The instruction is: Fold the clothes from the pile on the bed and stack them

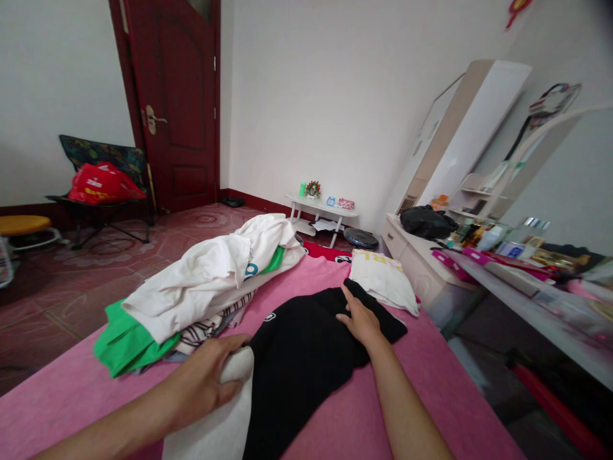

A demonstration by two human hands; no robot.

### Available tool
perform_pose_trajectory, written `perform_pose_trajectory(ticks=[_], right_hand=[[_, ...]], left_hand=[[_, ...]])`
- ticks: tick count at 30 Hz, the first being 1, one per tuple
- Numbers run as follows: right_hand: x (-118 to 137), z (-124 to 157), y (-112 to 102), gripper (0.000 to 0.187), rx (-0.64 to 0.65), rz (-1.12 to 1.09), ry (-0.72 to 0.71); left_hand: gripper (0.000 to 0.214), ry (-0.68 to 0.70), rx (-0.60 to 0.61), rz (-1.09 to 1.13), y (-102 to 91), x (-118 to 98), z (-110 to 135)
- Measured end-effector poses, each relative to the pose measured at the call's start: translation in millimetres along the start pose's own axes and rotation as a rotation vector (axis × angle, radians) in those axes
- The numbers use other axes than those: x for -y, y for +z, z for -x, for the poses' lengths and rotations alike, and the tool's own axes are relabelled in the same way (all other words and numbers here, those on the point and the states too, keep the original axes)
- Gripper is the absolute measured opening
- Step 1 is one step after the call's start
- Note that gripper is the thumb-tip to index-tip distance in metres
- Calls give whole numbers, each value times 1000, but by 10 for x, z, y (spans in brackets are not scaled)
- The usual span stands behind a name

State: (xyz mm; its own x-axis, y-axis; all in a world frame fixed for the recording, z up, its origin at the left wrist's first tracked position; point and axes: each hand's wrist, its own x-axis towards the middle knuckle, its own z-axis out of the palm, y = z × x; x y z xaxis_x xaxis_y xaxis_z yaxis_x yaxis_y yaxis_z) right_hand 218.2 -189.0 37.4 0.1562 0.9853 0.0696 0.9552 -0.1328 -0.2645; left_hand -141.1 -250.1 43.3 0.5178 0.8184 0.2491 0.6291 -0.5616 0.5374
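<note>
A black garment (306, 338) with a small round white logo lies spread on the pink bed cover (345, 421). Its left part is a white panel (225, 425); whether it is a shirt or trousers I cannot tell. My left hand (215, 370) grips the white panel near the seam, thumb on top and fingers curled over its upper edge. On the garment's far right part rests my right hand (360, 318), forefinger stretched toward the upper edge and thumb apart. Left of the garment is a loose heap of clothes: white shirts (191, 275) over a green one (134, 345).
A folded white shirt (383, 281) lies at the bed's far right. Beyond the bed stands a low white table (320, 206). The dressing table (426, 268) with bottles and a black bag is at right. A folding chair (103, 156) holds a red bag (105, 183).
</note>
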Motion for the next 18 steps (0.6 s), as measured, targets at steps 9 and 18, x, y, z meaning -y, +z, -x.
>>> perform_pose_trajectory(ticks=[9, 18], right_hand=[[-5, 111, -46, 20, -390, -556, 24], [-17, 419, -1101, 26, -1419, -1149, -39]], left_hand=[[27, 308, -372, -304, -593, -199, -175], [17, 536, 35, -257, -548, -443, 51]])
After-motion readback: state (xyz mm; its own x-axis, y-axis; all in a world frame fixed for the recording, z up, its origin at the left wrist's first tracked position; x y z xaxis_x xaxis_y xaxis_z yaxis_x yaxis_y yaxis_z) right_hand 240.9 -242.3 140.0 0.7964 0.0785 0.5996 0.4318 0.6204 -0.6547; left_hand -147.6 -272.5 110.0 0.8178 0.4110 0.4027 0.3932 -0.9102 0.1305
